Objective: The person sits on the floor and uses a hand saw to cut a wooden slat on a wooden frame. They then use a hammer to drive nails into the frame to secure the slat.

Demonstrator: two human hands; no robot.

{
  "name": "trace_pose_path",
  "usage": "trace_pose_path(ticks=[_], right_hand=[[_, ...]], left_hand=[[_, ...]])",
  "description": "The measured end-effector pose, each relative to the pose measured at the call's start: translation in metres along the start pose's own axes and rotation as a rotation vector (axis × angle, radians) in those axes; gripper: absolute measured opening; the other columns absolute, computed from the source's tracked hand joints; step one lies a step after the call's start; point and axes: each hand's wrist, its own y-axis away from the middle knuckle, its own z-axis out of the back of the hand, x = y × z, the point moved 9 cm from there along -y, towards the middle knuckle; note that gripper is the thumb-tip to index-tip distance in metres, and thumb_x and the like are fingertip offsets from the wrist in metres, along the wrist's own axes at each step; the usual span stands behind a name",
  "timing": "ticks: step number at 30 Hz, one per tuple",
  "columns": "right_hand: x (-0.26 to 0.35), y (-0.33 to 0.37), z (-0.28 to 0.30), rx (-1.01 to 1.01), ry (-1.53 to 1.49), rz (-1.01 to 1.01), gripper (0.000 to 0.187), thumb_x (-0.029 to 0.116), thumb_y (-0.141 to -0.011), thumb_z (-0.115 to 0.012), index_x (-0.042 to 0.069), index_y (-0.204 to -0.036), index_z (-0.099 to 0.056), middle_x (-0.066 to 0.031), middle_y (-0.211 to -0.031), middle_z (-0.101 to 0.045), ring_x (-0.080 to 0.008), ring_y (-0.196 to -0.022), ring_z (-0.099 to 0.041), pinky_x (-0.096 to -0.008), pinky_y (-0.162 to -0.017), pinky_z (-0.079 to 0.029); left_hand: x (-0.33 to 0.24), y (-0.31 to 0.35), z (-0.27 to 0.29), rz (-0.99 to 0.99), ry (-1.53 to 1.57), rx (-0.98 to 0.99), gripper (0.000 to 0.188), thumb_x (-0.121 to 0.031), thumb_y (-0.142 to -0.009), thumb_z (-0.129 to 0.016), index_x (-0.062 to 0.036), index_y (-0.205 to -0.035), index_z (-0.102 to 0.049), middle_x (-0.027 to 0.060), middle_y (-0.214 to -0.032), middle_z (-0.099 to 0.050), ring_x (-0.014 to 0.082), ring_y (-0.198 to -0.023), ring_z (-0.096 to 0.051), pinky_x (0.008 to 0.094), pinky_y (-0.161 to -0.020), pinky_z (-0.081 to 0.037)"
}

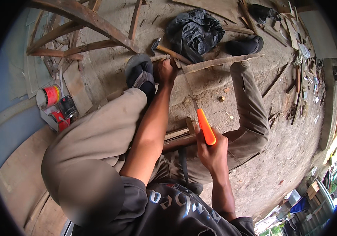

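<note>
Here, my right hand [215, 152] grips the saw [204, 124]; my left hand [166, 71] clamps the far board [219, 63], likely stiff, light, best held left of the blade [194, 103].

We see large pale lettering across the dark shirt [166, 214]; labels on the cans [51, 95] stay too small for us.

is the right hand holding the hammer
No, the right hand grips the orange-handled saw, while the hammer lies beside the black plastic bag.
</note>
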Motion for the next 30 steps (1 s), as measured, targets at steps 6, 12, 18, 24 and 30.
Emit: trace_pose_path(ticks=[6, 12, 18, 24, 30], right_hand=[[-0.014, 0.018, 0.0, -0.027, 0.029, 0.072, 0.03, 0.015, -0.087, -0.068, -0.002, -0.067, -0.053, -0.0182, -0.053, -0.054, -0.0351, -0.048, -0.06, -0.0363, -0.045, -0.043], [-0.026, -0.034, -0.023, 0.045, 0.013, -0.029, 0.03, 0.015, -0.087, -0.067, -0.002, -0.066, -0.053, -0.0181, -0.052, -0.052, -0.0292, -0.047, -0.061, -0.0343, -0.044, -0.042], [-0.039, -0.002, -0.005, -0.019, -0.083, 0.023, 0.023, 0.011, -0.085, -0.067, -0.001, -0.068, -0.056, -0.0138, -0.05, -0.052, -0.0228, -0.042, -0.058, -0.0337, -0.044, -0.042], [-0.03, 0.004, -0.003, -0.057, -0.065, 0.028, 0.028, 0.014, -0.087, -0.065, -0.001, -0.067, -0.054, -0.0161, -0.05, -0.051, -0.026, -0.04, -0.053, -0.0334, -0.043, -0.04], [-0.039, -0.024, -0.023, 0.02, -0.005, -0.049, 0.024, 0.011, -0.085, -0.065, -0.002, -0.068, -0.054, -0.0174, -0.055, -0.055, -0.0269, -0.047, -0.06, -0.0335, -0.047, -0.044]], left_hand=[[0.004, 0.002, 0.002, 0.007, -0.032, -0.15, 0.039, -0.03, -0.091, -0.044, 0.0007, -0.079, -0.064, 0.0251, -0.083, -0.063, 0.0439, -0.079, -0.062, 0.0509, -0.07, -0.048], [0.016, 0.013, 0.0, -0.076, 0.03, -0.3, 0.028, -0.019, -0.09, -0.05, 0.002, -0.075, -0.06, 0.0249, -0.075, -0.061, 0.0443, -0.072, -0.061, 0.05, -0.066, -0.046], [0.019, 0.003, -0.012, 0.03, 0.105, -0.128, 0.025, -0.02, -0.086, -0.05, 0.0008, -0.078, -0.061, 0.0261, -0.086, -0.061, 0.0455, -0.082, -0.06, 0.0522, -0.073, -0.047], [0.014, 0.005, -0.006, -0.006, 0.01, -0.169, 0.023, -0.018, -0.086, -0.051, 0.0009, -0.076, -0.06, 0.0246, -0.078, -0.062, 0.0452, -0.076, -0.06, 0.0507, -0.069, -0.047], [0.005, 0.005, 0.004, -0.039, 0.079, -0.252, 0.03, -0.019, -0.089, -0.051, 0.0023, -0.069, -0.058, 0.0261, -0.073, -0.06, 0.0442, -0.069, -0.061, 0.0495, -0.062, -0.045]])
